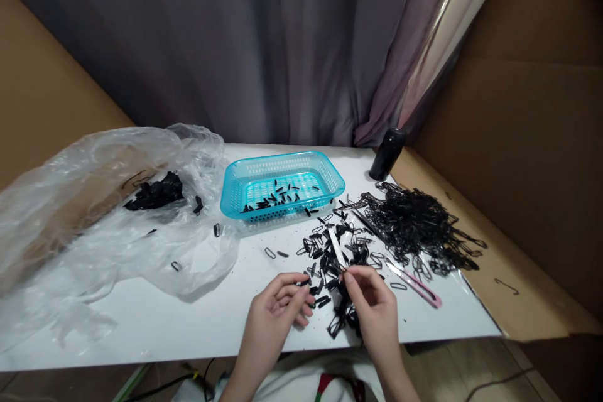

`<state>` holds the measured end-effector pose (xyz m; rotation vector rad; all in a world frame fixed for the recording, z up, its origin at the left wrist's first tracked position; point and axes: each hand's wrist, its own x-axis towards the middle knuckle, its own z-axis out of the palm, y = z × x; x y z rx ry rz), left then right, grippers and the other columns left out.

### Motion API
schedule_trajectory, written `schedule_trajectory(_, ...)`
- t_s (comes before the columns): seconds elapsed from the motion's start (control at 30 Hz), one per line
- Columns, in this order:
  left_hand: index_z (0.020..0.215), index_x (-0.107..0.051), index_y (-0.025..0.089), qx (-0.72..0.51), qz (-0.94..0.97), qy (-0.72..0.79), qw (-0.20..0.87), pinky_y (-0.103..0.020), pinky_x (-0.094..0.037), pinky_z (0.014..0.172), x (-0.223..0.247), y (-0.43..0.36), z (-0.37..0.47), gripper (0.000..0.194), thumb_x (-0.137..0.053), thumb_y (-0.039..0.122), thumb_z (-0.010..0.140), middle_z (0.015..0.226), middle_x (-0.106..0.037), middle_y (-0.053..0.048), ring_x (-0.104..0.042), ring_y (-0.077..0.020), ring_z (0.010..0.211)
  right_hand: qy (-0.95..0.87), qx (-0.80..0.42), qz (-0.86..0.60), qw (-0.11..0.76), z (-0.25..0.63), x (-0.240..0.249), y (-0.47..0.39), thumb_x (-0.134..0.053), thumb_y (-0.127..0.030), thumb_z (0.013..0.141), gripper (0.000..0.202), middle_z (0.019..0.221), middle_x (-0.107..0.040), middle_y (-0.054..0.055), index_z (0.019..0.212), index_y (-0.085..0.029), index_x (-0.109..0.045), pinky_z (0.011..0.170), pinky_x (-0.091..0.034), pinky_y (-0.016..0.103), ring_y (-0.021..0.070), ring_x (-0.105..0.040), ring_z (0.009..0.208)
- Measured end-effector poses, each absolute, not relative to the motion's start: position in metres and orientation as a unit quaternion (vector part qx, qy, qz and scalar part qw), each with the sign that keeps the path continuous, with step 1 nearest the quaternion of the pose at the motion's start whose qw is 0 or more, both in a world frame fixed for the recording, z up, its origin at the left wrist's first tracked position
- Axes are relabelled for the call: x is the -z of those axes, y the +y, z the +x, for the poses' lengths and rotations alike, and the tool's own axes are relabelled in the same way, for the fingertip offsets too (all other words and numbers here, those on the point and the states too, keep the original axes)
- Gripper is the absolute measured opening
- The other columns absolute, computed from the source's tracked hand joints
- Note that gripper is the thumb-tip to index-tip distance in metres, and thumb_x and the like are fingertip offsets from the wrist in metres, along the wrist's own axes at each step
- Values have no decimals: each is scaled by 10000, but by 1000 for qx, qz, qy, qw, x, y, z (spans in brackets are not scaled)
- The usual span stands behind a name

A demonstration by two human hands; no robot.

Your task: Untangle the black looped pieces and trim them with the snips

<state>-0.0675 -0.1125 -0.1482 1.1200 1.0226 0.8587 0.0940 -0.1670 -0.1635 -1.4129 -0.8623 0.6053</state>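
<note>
My left hand (277, 308) is closed near the front of the table, thumb against curled fingers, with a small black piece (305, 282) at the fingertips. To its right, my right hand (373, 303) pinches thumb and index finger together at the near end of a flat white strip (336, 247). Whether the pinch holds the strip or a tiny dark piece is unclear. Under and beyond both hands spreads a loose pile of small black loops and short pieces (325, 257). A pink-handled cutter (419, 284) lies right of my right hand.
A blue perforated basket (227, 191) contains several short black pieces. Tangled black loops (419, 226) are heaped at the right, before a black bottle (387, 154). Clear plastic sheeting (117, 270) covers the left side, with a black bundle (157, 191) on it. Cardboard walls (532, 107) flank the table.
</note>
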Motion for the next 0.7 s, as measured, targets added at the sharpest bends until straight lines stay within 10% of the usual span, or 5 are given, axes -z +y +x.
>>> schedule_trajectory(0.7,811,-699,169,-338,703,411,472,-212,-331,499,150,-121,-63,232,-611,362,904,736,-513,-5,-431,-118,557,-414,-412,-508,633,91,166,-170,-732,-330,859,251,837,-749,44,1056,-214,-627,655,-600,268,170,-724,713)
